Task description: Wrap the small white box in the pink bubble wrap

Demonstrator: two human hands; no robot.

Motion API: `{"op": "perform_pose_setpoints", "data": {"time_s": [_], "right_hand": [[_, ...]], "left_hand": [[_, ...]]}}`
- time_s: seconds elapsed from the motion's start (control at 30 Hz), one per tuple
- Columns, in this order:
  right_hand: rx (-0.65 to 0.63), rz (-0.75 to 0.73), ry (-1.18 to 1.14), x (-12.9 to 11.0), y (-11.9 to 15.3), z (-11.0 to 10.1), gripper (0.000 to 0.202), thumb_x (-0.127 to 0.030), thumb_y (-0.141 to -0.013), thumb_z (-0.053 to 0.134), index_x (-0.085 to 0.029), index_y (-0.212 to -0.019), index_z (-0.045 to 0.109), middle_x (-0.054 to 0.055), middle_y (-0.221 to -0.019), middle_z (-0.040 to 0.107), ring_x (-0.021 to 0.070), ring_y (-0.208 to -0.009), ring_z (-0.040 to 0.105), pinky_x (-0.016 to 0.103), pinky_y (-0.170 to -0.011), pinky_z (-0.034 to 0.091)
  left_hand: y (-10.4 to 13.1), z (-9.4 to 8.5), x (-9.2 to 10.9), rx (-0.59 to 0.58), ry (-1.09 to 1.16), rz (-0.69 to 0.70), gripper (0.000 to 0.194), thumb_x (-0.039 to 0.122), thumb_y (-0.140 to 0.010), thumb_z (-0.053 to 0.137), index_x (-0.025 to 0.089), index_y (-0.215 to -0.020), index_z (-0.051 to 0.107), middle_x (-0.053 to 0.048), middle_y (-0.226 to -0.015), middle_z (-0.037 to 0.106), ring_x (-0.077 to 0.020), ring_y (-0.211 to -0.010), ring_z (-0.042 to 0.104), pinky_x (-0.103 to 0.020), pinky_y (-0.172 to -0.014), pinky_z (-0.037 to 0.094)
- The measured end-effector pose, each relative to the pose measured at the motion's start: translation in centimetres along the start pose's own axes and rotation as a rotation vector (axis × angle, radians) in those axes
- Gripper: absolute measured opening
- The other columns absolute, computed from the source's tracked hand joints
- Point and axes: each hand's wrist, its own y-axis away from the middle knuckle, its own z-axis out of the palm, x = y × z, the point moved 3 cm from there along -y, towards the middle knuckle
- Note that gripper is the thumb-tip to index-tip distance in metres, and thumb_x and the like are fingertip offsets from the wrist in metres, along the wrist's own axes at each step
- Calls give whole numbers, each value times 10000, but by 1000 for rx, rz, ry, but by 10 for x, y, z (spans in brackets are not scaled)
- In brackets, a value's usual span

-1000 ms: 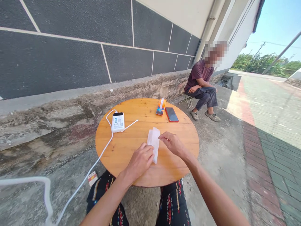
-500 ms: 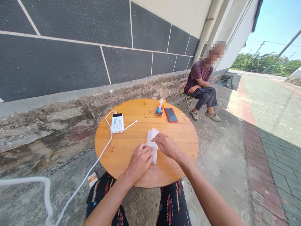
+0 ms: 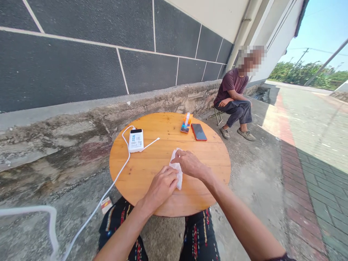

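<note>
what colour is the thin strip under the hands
The thin strip is white, showing best in the head view.

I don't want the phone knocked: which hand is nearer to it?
Right. The right hand is at the far part of the white sheet, on the near side of the phone; the left hand is closer to the wearer and farther left.

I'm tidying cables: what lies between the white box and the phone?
Head view: a white cable's loose end; an orange object sits farther back, beside the phone.
</note>
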Motion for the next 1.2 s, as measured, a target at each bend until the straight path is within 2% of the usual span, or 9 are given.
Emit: {"op": "perform_pose_setpoints", "data": {"time_s": [0.1,0.27,0.4,0.6,0.7,0.77,0.9,1.03,1.2], "right_hand": [[-31,1,-26,0,-1,2,327,-90,-825,510,-276,-1003,712,65,-968,580,178,-867,572,283,-771,396],[244,158,-205,14,21,-6,363,-56,-864,415,-196,-1112,640,63,-1041,601,150,-889,582,253,-790,411],[217,169,-291,15,40,6,278,-100,-878,445,-176,-1032,664,61,-997,631,150,-876,598,244,-763,424],[183,130,-356,4,38,25,273,-100,-886,438,-175,-955,692,60,-936,646,147,-874,600,244,-765,434],[261,169,-386,2,50,24,300,-93,-883,412,-165,-1026,666,68,-958,646,159,-903,600,270,-806,448],[324,174,-395,-3,64,24,313,-117,-865,444,-167,-1121,618,82,-1058,627,182,-985,582,305,-866,449],[346,111,-379,-22,84,31,558,-212,-785,596,-149,-1318,442,131,-1298,503,248,-1184,476,395,-998,398],[335,143,-346,-31,81,37,492,-202,-797,587,-164,-1273,471,130,-1264,535,256,-1155,499,419,-967,423],[300,120,-312,-27,83,34,419,-191,-798,599,-161,-1209,525,110,-1209,585,247,-1105,531,411,-940,421]], "left_hand": [[0,1,0,6,2,-8,228,119,-864,479,194,-702,622,-40,-977,678,-189,-1015,539,-349,-887,474],[1,2,-3,2,6,-19,210,102,-850,485,193,-716,619,-32,-1004,673,-189,-1019,541,-343,-888,474],[1,2,-2,3,-2,-30,218,107,-856,477,190,-708,612,-39,-1009,671,-189,-1028,542,-348,-903,469],[1,3,-2,-2,-12,-24,213,91,-841,486,192,-693,601,-32,-1004,673,-186,-1018,544,-337,-889,470],[1,4,-4,11,-2,-35,194,84,-829,500,190,-697,594,-30,-1012,672,-183,-1007,545,-331,-872,472],[1,4,-5,19,11,-38,186,88,-827,510,189,-691,586,-28,-1006,671,-183,-1003,545,-331,-867,472],[-1,4,-4,29,10,-43,176,93,-826,517,189,-693,581,-24,-962,670,-190,-980,548,-341,-853,474],[-2,6,1,59,-26,-74,192,70,-817,504,188,-681,572,-27,-920,665,-190,-948,553,-339,-832,482],[6,13,17,60,-73,-133,197,83,-827,507,186,-669,564,-27,-887,656,-192,-916,551,-338,-807,487]]}}
